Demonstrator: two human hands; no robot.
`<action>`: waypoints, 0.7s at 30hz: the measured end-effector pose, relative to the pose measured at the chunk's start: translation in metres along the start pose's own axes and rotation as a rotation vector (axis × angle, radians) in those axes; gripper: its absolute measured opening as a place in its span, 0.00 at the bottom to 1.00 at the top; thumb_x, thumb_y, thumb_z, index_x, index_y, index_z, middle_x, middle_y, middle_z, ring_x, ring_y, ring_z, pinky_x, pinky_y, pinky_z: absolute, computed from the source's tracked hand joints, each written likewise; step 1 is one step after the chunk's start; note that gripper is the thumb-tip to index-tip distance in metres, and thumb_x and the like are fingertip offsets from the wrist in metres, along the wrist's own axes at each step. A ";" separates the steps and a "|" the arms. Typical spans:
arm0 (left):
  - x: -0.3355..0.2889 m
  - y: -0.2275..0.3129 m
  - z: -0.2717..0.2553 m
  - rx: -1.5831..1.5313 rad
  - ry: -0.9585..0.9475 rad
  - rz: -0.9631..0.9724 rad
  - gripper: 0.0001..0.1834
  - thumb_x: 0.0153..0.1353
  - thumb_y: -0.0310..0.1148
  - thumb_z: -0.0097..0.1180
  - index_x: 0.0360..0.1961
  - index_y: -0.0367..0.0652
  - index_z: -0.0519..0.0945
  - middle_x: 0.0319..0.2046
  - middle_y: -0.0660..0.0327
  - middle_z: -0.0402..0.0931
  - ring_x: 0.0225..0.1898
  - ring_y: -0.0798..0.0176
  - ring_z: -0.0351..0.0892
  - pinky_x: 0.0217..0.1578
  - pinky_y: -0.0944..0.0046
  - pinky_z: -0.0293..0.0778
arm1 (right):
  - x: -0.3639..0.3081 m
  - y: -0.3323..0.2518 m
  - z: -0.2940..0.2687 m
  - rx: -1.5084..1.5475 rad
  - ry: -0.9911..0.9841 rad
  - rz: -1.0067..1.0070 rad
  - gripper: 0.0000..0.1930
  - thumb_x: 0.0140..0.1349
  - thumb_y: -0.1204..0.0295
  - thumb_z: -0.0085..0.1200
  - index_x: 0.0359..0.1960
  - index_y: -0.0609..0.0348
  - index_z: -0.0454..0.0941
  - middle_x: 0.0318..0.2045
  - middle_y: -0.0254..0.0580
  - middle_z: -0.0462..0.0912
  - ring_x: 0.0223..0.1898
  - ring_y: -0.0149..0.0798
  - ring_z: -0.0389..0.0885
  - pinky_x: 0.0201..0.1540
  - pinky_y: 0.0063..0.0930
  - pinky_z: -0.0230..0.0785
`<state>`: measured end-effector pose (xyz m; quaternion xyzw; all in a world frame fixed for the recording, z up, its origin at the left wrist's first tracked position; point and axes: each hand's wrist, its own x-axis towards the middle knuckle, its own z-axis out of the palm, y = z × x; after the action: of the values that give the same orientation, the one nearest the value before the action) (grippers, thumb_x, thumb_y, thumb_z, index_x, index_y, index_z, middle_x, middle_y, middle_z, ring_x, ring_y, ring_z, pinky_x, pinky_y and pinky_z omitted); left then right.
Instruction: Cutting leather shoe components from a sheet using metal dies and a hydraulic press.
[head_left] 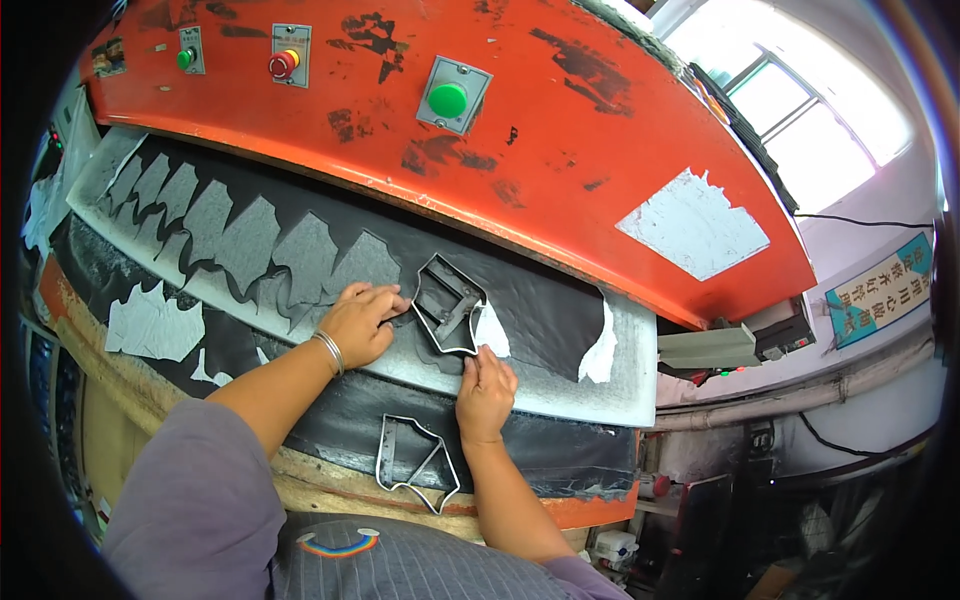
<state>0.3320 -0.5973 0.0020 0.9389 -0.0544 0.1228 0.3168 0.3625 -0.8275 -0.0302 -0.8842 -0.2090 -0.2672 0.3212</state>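
Observation:
A metal cutting die (447, 305), a steel-edged outline with inner braces, lies on a dark grey sheet of leather-like material (540, 310). My left hand (362, 322) rests on the sheet to the die's left, fingers stretched out, the fingertips close to its edge. At the die's lower corner, my right hand (487, 397) has thumb and fingers closed around the near edge. Left of the die runs a row of cut-out shapes (250, 240) where a greyer layer shows. A second cutting die (415, 460) lies nearer me, left of my right forearm.
Beyond the sheet rises an orange press beam (560, 150) with a large green button (447, 100) and a red emergency button (284, 65). The sheet lies on a pale cutting board (630, 370). White torn scraps (155, 322) lie at left on dark material along the near ledge.

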 end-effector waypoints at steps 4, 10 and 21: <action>-0.001 -0.004 -0.005 -0.014 0.016 0.017 0.18 0.52 0.27 0.52 0.47 0.44 0.73 0.49 0.57 0.77 0.61 0.56 0.68 0.63 0.51 0.54 | -0.001 -0.003 0.007 -0.042 0.000 -0.025 0.10 0.56 0.75 0.59 0.40 0.66 0.80 0.39 0.49 0.84 0.44 0.45 0.82 0.52 0.39 0.67; -0.013 -0.017 -0.021 -0.226 0.072 -0.065 0.18 0.54 0.31 0.53 0.48 0.45 0.74 0.47 0.54 0.78 0.55 0.54 0.73 0.60 0.54 0.61 | 0.009 -0.014 -0.011 0.154 -0.234 0.181 0.20 0.55 0.69 0.63 0.49 0.63 0.76 0.40 0.50 0.83 0.43 0.48 0.81 0.52 0.40 0.68; 0.061 -0.187 -0.330 0.076 1.690 -0.257 0.38 0.66 0.50 0.47 0.66 0.31 0.55 0.67 0.43 0.54 0.69 0.46 0.53 0.67 0.55 0.49 | 0.213 -0.176 -0.008 0.570 -0.014 -0.205 0.19 0.57 0.71 0.63 0.46 0.62 0.69 0.26 0.40 0.81 0.27 0.31 0.80 0.34 0.24 0.72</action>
<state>0.3596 -0.2495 0.1629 0.5410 0.3110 0.7466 0.2308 0.4289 -0.6665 0.1845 -0.7346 -0.3660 -0.2227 0.5261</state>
